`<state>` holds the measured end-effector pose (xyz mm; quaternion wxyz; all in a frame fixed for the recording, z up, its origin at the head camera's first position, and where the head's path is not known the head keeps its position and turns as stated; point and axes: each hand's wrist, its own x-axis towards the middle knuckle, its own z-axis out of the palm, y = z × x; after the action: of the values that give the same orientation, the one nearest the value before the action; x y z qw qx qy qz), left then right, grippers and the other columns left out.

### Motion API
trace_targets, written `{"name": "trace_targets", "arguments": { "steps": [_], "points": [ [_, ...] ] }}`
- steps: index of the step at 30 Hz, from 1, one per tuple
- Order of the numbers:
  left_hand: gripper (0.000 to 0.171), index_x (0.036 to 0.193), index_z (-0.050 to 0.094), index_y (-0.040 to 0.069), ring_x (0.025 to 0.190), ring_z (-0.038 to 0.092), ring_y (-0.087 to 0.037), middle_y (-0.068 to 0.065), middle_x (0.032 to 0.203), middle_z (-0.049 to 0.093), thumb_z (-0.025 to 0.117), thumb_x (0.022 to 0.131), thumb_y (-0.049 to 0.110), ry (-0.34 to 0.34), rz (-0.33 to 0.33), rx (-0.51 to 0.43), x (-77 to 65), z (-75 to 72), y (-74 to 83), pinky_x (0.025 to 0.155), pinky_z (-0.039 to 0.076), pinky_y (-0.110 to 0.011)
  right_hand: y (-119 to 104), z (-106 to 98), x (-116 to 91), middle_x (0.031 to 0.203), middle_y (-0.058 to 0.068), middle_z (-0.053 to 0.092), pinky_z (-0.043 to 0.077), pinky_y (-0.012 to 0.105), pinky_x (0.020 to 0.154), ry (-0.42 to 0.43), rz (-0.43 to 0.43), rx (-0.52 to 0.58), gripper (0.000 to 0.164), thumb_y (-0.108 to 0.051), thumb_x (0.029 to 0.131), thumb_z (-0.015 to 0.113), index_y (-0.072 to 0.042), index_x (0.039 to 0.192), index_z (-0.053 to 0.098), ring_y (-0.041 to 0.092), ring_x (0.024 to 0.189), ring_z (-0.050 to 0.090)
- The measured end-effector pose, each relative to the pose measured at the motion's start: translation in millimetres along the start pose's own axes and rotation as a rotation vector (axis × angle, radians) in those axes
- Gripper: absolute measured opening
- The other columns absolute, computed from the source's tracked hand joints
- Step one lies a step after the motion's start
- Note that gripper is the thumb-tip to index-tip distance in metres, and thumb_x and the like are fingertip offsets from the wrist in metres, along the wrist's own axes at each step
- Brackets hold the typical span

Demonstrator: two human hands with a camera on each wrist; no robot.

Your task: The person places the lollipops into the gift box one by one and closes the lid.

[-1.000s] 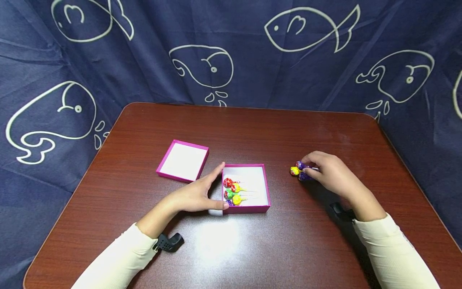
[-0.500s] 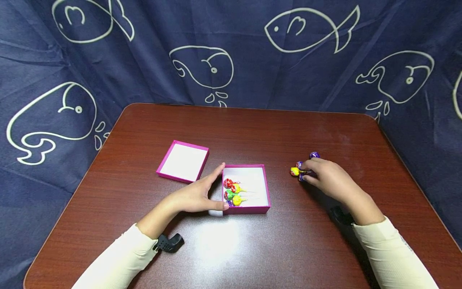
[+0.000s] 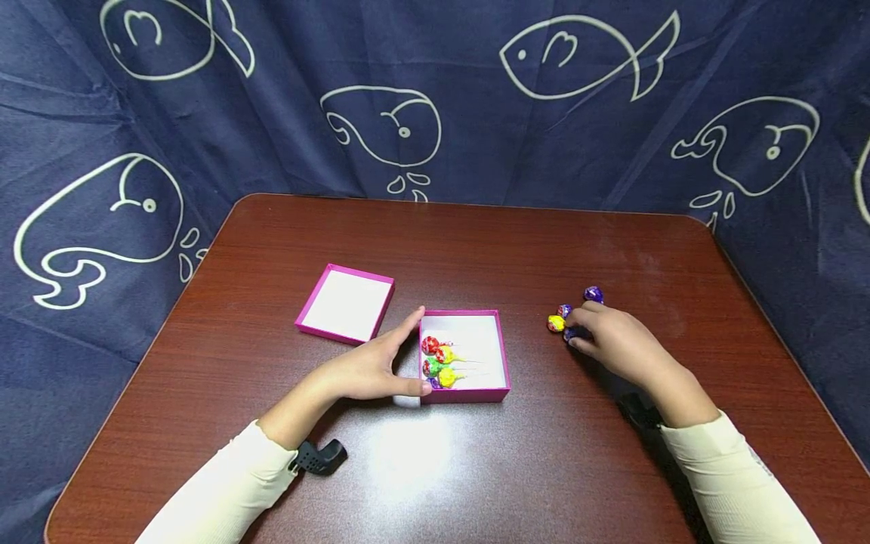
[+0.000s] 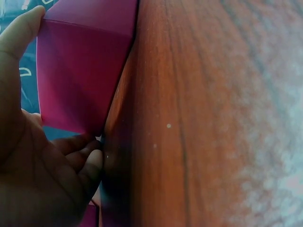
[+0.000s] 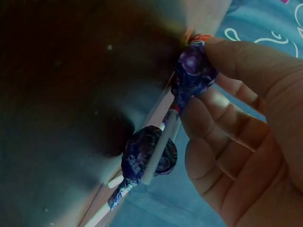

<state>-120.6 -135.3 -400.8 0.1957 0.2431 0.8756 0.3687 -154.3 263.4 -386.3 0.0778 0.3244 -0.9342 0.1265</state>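
My left hand (image 3: 374, 366) spans the left side of an open pink box (image 3: 504, 355), thumb at the near corner and a finger at the far one. Inside the box lie several wrapped lollipops, among them a red one (image 3: 430, 345), a green one (image 3: 431, 367) and a yellow one (image 3: 447, 377). Over on the right, my right hand (image 3: 621, 344) pinches a purple lollipop (image 5: 193, 71), its white stick visible in the right wrist view. Against those fingers sits another yellow lollipop (image 3: 556, 323), beside a purple-wrapped head (image 3: 564, 310). One more purple lollipop (image 3: 593, 293) lies just beyond the hand.
The box lid (image 3: 345, 304), white inside with a pink rim, lies upturned left of the box. A brown wooden table (image 3: 476, 249) carries everything. Behind it hangs a dark blue cloth (image 3: 469, 151) with white fish drawings.
One purple lollipop came into sight beyond my right hand, now apart from the cluster. The right fingers shifted slightly at the remaining lollipops. My left hand and the box stayed still.
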Motion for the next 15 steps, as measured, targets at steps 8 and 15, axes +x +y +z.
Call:
{"name": "trace_targets", "arguments": {
  "steps": [8,15],
  "points": [
    [0.115,0.161,0.003,0.024,0.145,0.025,-0.02,-0.004,0.164,0.016,0.079,0.079,0.051,0.003,-0.003,-0.004,0.5,0.6,-0.8,0.117,0.022,-0.041,0.7,1.5,-1.4,0.091,0.003,0.062,0.051,0.046,0.066,0.006,-0.004,-0.011,0.022,-0.002,0.076,0.082,-0.009,0.091,0.067,0.022,0.077,0.065],
    [0.115,0.161,0.003,0.023,0.145,0.024,-0.02,-0.003,0.164,0.016,0.078,0.079,0.052,0.002,-0.003,-0.001,-0.3,0.2,-0.5,0.117,0.022,-0.041,0.3,-1.4,-1.1,0.091,0.002,0.062,0.051,0.045,0.066,-0.02,0.004,-0.012,0.02,-0.003,0.078,0.08,-0.009,0.093,0.067,0.021,0.075,0.064]
  ]
}}
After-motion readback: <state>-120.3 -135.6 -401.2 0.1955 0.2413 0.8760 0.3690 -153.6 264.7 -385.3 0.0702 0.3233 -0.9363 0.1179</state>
